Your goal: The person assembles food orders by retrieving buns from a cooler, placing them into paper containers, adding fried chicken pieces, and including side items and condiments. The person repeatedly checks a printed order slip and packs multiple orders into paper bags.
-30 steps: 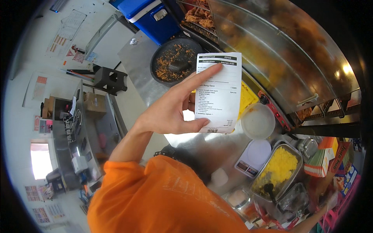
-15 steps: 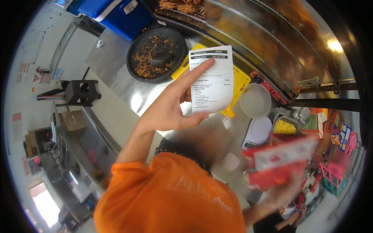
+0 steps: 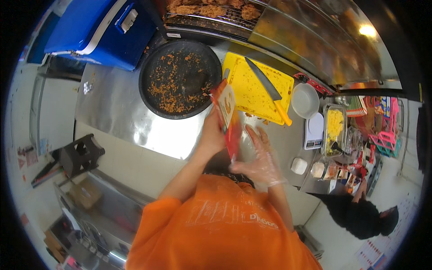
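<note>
The bare left hand [image 3: 212, 136] holds a flat red-and-white package [image 3: 228, 118] along its left side. The clear-gloved right hand [image 3: 260, 158], spread wide, has its thumb beside the lower end.

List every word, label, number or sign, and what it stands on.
Wording is not copied out here.
Red package in the left hand: markings, too angled to read.
Orange shirt: pale lettering, partly faded.
Scale: front panel, too small to read.
Cabinet label: too small.
Wall sheets: too small and blurred.
</note>
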`<state>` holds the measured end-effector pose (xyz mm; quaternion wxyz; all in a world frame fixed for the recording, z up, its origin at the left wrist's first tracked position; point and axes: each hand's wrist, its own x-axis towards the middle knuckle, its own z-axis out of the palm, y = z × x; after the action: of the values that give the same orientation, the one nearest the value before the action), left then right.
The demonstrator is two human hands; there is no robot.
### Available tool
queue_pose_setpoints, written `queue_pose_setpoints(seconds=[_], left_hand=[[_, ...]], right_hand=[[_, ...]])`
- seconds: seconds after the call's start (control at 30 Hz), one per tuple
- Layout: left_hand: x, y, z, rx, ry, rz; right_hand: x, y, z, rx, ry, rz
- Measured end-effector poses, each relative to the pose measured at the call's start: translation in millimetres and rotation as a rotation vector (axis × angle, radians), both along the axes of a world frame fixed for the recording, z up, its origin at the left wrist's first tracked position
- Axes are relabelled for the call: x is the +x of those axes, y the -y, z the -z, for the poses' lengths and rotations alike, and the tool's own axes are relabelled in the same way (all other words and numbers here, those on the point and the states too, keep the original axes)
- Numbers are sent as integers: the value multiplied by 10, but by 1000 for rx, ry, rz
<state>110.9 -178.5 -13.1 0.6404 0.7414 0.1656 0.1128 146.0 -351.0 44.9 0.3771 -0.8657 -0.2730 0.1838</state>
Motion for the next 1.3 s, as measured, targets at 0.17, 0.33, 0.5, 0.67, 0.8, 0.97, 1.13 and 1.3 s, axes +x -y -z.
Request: queue_pose_setpoints(seconds=[0.17,0.33,0.5,0.67,0.8,0.97,1.13,1.3], left_hand=[[10,-201,-85,266,-299,81],[-32,-627,333,-134,-399,286],[127,-226,500,592,-249,18],[345,27,575,531,-232,55],[530,350,404,712,-230,274],[561,752,924,1131,-307,299],[518,570,1382,854,-411,563],[548,354,1622,1073,-794,746]], right_hand=[[-169,-294,378,204,-183,319],[106,179,801,431,-401,618],[-20,264,424,97,272,201],[-175,297,232,-213,240,296],[-118,672,396,-172,172,324],[-170,1008,367,58,322,297],[-134,1637,538,96,311,176],[128,2785,1537,-675,122,733]])
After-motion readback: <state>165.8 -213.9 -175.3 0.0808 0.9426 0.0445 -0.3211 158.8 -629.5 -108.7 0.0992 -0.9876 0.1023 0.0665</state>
